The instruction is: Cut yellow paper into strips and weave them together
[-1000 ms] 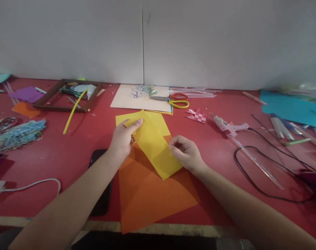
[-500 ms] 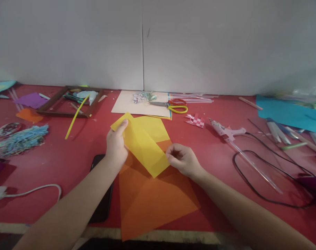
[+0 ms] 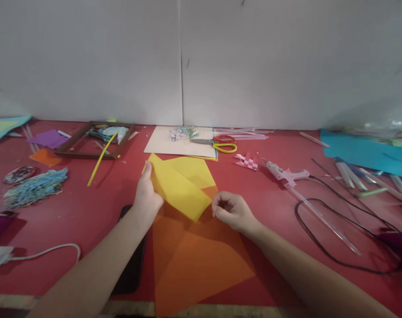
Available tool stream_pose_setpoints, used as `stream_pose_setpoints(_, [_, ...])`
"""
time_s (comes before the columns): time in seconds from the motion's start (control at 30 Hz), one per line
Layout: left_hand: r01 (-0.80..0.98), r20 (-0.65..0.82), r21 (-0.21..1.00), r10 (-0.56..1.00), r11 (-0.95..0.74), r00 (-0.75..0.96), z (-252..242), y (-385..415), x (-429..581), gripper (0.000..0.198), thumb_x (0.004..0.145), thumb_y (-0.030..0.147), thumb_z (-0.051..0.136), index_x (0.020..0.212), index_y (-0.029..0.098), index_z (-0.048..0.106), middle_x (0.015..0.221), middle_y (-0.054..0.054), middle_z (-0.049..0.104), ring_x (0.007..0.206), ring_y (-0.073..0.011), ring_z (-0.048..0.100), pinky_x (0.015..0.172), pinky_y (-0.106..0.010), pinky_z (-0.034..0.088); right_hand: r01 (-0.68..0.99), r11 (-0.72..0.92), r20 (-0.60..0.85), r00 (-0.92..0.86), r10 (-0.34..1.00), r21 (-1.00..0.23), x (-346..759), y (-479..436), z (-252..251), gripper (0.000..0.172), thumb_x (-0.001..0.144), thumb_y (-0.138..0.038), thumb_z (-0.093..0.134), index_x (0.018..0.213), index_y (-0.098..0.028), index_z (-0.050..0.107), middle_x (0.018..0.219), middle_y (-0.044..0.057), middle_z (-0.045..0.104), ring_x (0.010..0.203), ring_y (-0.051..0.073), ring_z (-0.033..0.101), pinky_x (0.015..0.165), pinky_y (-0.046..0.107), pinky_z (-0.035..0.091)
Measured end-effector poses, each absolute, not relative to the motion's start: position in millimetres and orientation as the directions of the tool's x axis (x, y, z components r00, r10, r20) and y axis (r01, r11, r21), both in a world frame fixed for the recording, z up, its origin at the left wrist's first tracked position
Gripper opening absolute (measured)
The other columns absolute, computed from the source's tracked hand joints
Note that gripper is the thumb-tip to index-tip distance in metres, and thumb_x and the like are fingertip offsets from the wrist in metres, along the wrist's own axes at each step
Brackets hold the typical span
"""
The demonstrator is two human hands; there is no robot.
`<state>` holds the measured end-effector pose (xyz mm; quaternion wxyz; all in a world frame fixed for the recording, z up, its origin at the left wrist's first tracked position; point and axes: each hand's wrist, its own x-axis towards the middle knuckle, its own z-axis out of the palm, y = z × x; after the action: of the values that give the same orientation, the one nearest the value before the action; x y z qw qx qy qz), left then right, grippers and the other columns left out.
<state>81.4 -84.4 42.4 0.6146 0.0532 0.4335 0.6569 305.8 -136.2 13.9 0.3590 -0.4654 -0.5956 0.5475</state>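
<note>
A strip-like piece of yellow paper (image 3: 176, 190) is held up, tilted, above the other sheets. My left hand (image 3: 146, 192) grips its upper left end, thumb on top and fingers behind. At its lower right corner is my right hand (image 3: 232, 211), thumb and forefinger pinched together; whether they hold the corner I cannot tell. Beneath lie an orange sheet (image 3: 194, 265) and a second yellow sheet (image 3: 199, 170), partly covered. A black phone (image 3: 131, 265) shows beside the orange sheet, partly hidden by my left forearm.
Behind the sheets, scissors (image 3: 217, 143) rest on a cream sheet (image 3: 161, 141). A pink glue gun (image 3: 285, 174) with a looping black cable (image 3: 298, 216) lies right, near a checkered woven piece (image 3: 247, 161). Left are a wooden frame (image 3: 85, 155), a yellow strip (image 3: 98, 168) and blue shreds (image 3: 38, 187).
My left hand has shifted left, its thumb now nearer the paper's edge. The yellow piece has tilted, and its lower right corner has drawn slightly back from my right fingers. The view has tipped up slightly.
</note>
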Motion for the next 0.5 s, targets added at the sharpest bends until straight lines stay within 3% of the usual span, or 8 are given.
stream_pose_setpoints(0.13, [-0.769,-0.409,0.627,0.892,0.121,-0.193,42.1,-81.8,80.9,0.026,0.090,0.036,0.059,0.108,0.020,0.067,0.098,-0.007,0.076,0.096,-0.0239,0.072,0.087,-0.037,0.058,0.042,-0.053,-0.064,-0.303,0.951,-0.998,307.9,-136.9,12.9,0.005,0.065,-0.015,0.055,0.063,-0.020,0.055,0.057,-0.002,0.056,0.052,0.011,0.048,0.049,0.024,0.033])
stream_pose_setpoints(0.27, [-0.733,-0.483,0.586,0.875,0.346,0.026,45.8,-86.4,86.7,0.027,0.090,0.021,0.052,0.109,0.012,0.067,0.089,-0.011,0.076,0.084,-0.0229,0.074,0.080,-0.033,0.060,-0.190,-0.029,0.008,-0.192,0.981,-0.981,309.0,-132.8,7.7,0.010,0.068,-0.013,0.051,0.062,-0.021,0.055,0.057,-0.002,0.056,0.055,0.013,0.052,0.052,0.027,0.037])
stream_pose_setpoints(0.37, [-0.678,-0.466,0.570,0.862,0.465,0.199,50.1,-94.9,90.6,0.022,0.088,0.019,0.056,0.102,0.008,0.070,0.085,-0.011,0.076,0.074,-0.0188,0.073,0.071,-0.026,0.060,-0.318,-0.002,0.023,-0.076,0.997,-0.948,309.3,-128.4,5.0,0.009,0.069,-0.015,0.053,0.063,-0.021,0.055,0.057,-0.003,0.053,0.055,0.014,0.051,0.054,0.027,0.038])
stream_pose_setpoints(0.5, [-0.613,-0.404,0.636,0.879,0.469,0.253,52.2,-104.2,92.9,0.008,0.084,0.019,0.067,0.088,0.014,0.072,0.082,-0.006,0.076,0.068,-0.0149,0.072,0.063,-0.021,0.058,-0.337,-0.043,-0.066,0.059,0.996,-0.940,308.1,-125.9,6.4,0.007,0.066,-0.017,0.057,0.061,-0.021,0.054,0.055,-0.004,0.048,0.050,0.012,0.043,0.049,0.025,0.031])
